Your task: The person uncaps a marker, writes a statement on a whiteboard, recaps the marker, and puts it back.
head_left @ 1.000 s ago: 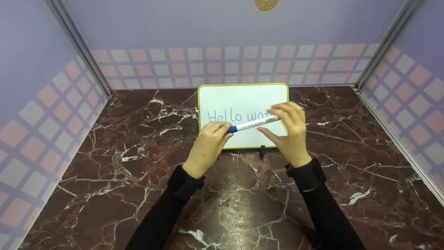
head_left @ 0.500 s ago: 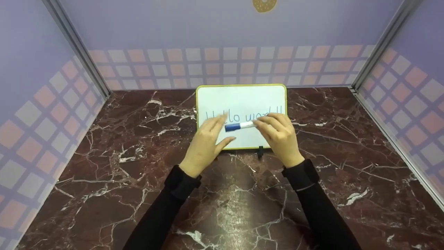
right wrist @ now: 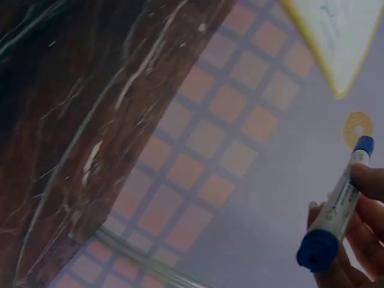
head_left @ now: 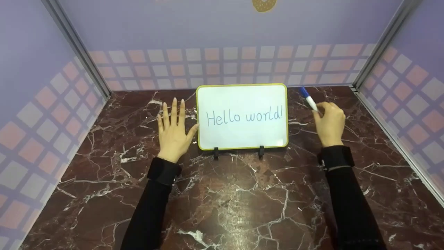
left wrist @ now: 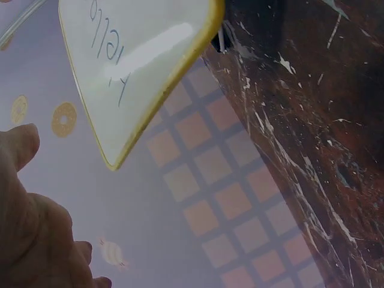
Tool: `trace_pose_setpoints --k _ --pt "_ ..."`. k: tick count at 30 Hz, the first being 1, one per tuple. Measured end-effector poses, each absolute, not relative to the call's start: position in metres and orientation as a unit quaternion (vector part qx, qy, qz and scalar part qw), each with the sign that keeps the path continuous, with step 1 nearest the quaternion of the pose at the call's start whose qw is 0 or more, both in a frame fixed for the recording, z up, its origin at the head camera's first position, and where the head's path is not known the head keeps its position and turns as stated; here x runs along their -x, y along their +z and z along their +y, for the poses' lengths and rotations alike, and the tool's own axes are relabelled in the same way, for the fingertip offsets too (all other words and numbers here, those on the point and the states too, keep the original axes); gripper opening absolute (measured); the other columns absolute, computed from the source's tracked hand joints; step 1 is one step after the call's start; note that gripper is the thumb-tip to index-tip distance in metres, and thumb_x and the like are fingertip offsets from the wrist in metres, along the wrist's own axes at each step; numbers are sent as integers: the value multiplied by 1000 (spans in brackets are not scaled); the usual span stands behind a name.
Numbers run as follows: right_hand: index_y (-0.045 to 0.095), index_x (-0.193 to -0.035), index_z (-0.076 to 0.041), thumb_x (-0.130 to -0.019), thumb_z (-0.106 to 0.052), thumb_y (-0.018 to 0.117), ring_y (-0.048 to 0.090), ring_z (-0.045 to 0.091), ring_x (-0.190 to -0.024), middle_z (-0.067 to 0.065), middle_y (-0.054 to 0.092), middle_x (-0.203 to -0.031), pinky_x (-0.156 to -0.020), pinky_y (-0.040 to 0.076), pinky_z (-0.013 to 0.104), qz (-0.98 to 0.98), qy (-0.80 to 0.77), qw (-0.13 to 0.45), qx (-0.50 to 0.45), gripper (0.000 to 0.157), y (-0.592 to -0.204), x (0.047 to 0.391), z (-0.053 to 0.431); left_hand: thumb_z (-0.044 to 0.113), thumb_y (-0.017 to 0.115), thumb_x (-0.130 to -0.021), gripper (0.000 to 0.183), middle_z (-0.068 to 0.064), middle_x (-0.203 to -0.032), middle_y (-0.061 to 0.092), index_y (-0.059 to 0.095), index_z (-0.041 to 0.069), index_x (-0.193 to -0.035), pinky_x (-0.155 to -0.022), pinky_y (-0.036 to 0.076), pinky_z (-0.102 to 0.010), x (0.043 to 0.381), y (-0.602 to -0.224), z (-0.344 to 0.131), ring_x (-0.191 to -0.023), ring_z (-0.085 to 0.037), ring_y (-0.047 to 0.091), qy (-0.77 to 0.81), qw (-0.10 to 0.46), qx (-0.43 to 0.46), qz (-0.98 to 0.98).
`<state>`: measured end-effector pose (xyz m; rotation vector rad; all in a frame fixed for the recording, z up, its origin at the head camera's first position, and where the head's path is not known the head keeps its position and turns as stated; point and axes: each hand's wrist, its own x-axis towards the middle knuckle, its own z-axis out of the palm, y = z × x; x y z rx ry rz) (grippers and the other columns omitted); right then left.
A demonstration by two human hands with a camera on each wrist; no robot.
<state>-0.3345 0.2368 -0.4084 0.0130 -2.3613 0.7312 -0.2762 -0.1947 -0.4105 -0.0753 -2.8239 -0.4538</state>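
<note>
In the head view a whiteboard (head_left: 242,100) with a yellow frame stands upright on small black feet (head_left: 261,151), with "Hello world!" written on it in blue. To its right, my right hand (head_left: 330,125) pinches a white whiteboard marker (head_left: 309,100) with its blue cap on. The right wrist view shows the marker (right wrist: 342,204) held between thumb and fingers, both blue ends visible. On the other side, my left hand (head_left: 174,135) is spread with straight fingers and holds nothing. Its thumb tip lies at the board's left edge; whether it touches, I cannot tell.
A dark red marbled tabletop (head_left: 104,180) lies under the board and both arms. Behind it rises a lilac wall (head_left: 166,27) with pink and white squares. Side panels (head_left: 31,114) close in the table at left and right.
The left hand has let go of the marker's capped end and moved left, fingers spread. The right hand has carried the marker to the right, away from the board, uncovering the writing.
</note>
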Motion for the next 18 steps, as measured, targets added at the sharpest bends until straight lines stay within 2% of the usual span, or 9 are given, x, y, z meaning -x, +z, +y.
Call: trace_pose_setpoints --k 4,7,11,18 --pt "70 -101 10 -86 -3 70 63 54 -93 34 68 -100 -80 51 63 -946 234 219 44 20 -426 343 256 54 39 -102 80 -8 -168 -5 0 15 -161 -125 -7 -54 276 -414 -198 -154 -35 -12 -159 121 21 -980" --pt "70 -96 13 -83 -3 71 63 58 -91 37 67 -100 -76 52 64 -962 215 159 52 20 -438 348 260 53 40 -102 80 -9 -168 -4 2 14 -161 -125 -5 -55 276 -416 -199 -154 -35 -11 -154 118 19 -981" --pt "66 -95 19 -81 -3 73 63 58 -92 42 64 -99 -77 53 65 -969 205 122 55 27 -447 352 259 49 40 -103 76 -11 -168 -2 5 13 -161 -125 -6 -55 277 -417 -200 -154 -37 -9 -153 122 21 -980" --pt "60 -108 25 -75 -7 79 59 61 -102 46 59 -109 -85 53 65 -980 185 53 52 50 -449 358 252 48 38 -104 75 -11 -168 0 4 13 -161 -125 -9 -53 280 -414 -198 -154 -36 -10 -157 114 26 -981"
